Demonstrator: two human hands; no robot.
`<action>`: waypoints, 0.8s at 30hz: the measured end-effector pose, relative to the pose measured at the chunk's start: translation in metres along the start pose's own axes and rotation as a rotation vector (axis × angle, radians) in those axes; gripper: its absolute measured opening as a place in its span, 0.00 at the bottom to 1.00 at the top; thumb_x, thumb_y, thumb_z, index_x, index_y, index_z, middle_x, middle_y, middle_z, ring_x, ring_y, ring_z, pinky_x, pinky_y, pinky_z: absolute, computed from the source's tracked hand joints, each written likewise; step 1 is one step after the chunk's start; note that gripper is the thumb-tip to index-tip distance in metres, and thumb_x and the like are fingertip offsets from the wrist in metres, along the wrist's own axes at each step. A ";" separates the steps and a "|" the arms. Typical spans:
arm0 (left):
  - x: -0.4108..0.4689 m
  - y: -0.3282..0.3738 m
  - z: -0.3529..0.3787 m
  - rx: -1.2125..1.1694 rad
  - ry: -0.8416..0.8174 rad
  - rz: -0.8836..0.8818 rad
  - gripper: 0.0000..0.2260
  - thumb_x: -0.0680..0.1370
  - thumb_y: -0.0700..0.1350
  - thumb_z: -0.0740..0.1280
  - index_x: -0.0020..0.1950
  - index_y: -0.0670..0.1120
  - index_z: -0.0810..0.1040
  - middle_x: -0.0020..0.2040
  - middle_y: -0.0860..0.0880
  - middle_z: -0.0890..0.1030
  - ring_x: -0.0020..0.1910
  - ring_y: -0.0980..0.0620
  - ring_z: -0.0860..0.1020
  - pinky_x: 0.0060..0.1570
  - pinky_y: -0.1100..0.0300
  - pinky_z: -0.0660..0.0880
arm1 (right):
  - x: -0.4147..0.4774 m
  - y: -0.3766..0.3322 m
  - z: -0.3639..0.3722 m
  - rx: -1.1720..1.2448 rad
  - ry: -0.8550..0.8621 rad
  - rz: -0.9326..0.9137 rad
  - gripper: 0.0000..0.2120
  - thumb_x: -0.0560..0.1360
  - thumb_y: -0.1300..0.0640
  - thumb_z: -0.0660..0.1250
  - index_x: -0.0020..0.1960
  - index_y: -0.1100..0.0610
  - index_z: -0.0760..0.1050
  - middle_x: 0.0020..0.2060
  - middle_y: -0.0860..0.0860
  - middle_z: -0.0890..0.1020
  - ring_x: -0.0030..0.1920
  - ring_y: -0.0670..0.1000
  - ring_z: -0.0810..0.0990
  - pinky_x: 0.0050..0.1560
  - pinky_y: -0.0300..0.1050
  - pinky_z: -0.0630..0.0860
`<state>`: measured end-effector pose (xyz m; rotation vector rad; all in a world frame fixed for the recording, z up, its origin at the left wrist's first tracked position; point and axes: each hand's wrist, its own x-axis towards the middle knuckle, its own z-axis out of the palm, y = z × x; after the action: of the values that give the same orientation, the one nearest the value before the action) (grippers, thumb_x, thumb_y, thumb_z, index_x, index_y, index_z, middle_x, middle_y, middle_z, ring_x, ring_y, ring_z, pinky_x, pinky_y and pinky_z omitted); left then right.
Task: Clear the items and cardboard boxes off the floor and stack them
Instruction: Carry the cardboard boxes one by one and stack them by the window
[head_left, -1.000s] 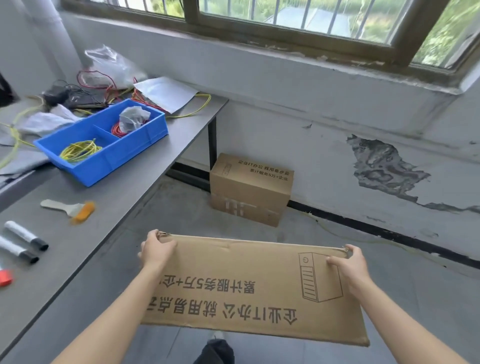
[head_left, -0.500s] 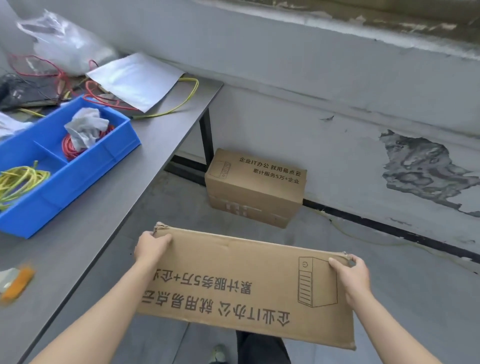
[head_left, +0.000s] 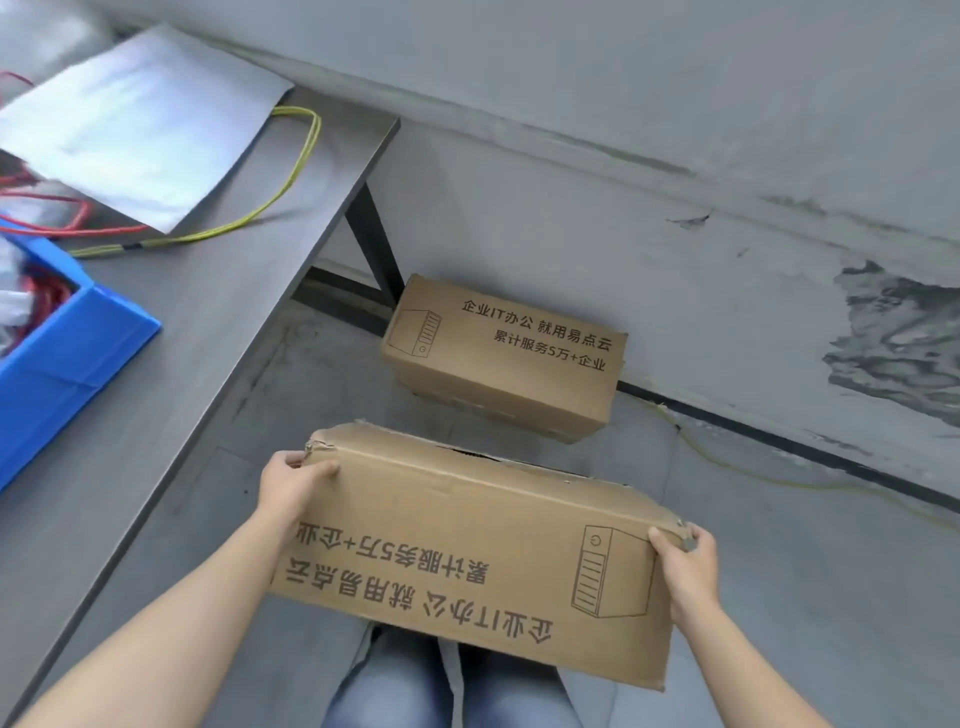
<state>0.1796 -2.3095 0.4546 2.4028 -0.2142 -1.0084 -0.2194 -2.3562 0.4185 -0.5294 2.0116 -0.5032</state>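
Note:
I carry a brown cardboard box (head_left: 467, 540) with black printed text and a computer drawing, held in the air above my legs. My left hand (head_left: 291, 483) grips its upper left corner and my right hand (head_left: 685, 566) grips its upper right corner. A second, matching cardboard box (head_left: 498, 358) rests on the grey floor against the wall, just beyond the held one and beside the table leg.
A grey table (head_left: 197, 322) runs along my left, bearing a blue bin (head_left: 62, 353), a white sheet (head_left: 140, 124) and red and yellow cables. A black table leg (head_left: 374, 244) stands left of the floor box. A yellow cable (head_left: 737, 467) trails on the floor at right.
The view has tilted down and moved closer to the floor box. The held box now shows its top face as well as its printed side. Both hands keep their grip.

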 end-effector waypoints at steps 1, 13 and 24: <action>0.004 0.001 0.003 -0.004 0.003 -0.006 0.22 0.72 0.40 0.72 0.64 0.38 0.71 0.63 0.40 0.74 0.60 0.42 0.72 0.52 0.54 0.67 | 0.006 -0.001 0.004 0.006 -0.003 0.007 0.26 0.73 0.60 0.69 0.68 0.59 0.63 0.65 0.59 0.71 0.62 0.60 0.72 0.65 0.58 0.68; 0.093 0.014 0.054 0.074 0.007 -0.037 0.18 0.74 0.41 0.70 0.62 0.38 0.72 0.61 0.38 0.75 0.59 0.40 0.73 0.53 0.53 0.68 | 0.074 0.001 0.070 -0.042 0.018 0.095 0.27 0.75 0.60 0.67 0.71 0.59 0.62 0.66 0.59 0.71 0.64 0.60 0.71 0.66 0.54 0.67; 0.221 0.008 0.131 0.062 0.001 -0.046 0.20 0.76 0.41 0.68 0.64 0.36 0.69 0.63 0.38 0.74 0.62 0.40 0.72 0.60 0.51 0.69 | 0.163 0.001 0.165 -0.056 0.075 0.066 0.26 0.76 0.59 0.65 0.72 0.59 0.61 0.65 0.59 0.71 0.64 0.60 0.70 0.64 0.50 0.67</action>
<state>0.2451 -2.4433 0.2453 2.4742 -0.1927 -1.0358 -0.1470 -2.4671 0.2290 -0.4832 2.1129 -0.4333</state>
